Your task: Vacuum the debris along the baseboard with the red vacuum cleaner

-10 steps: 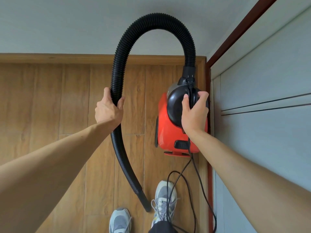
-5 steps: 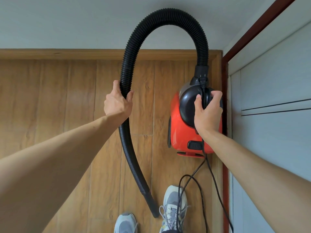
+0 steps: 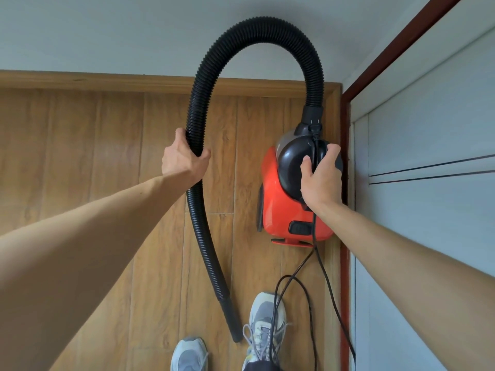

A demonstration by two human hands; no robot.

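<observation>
Sneakers (image 3: 265,328) at 6 o'clock on wood-plank floor (image 3: 107,156) w/ black cord (image 3: 314,231) looped over the rt one, hose nozzle (image 3: 230,317) just beside; L hand (image 3: 184,162) fingers wrapped round ribbed hose (image 3: 257,26) at 9, R hand (image 3: 320,180) gripping black top of red vacuum cleaner (image 3: 273,204) at 3 by red-brown trim (image 3: 345,263); wood baseboard (image 3: 107,80) & pale wall (image 3: 107,30) at 12.

Both bare arms are reaching forward and down, stretched nearly straight. The left hand (image 3: 184,163) is gripping the black hose (image 3: 199,84), with fingers and thumb curling round it. The right hand (image 3: 320,183) is holding the black top of the red vacuum cleaner (image 3: 273,207), fingers wrapping over it.
</observation>
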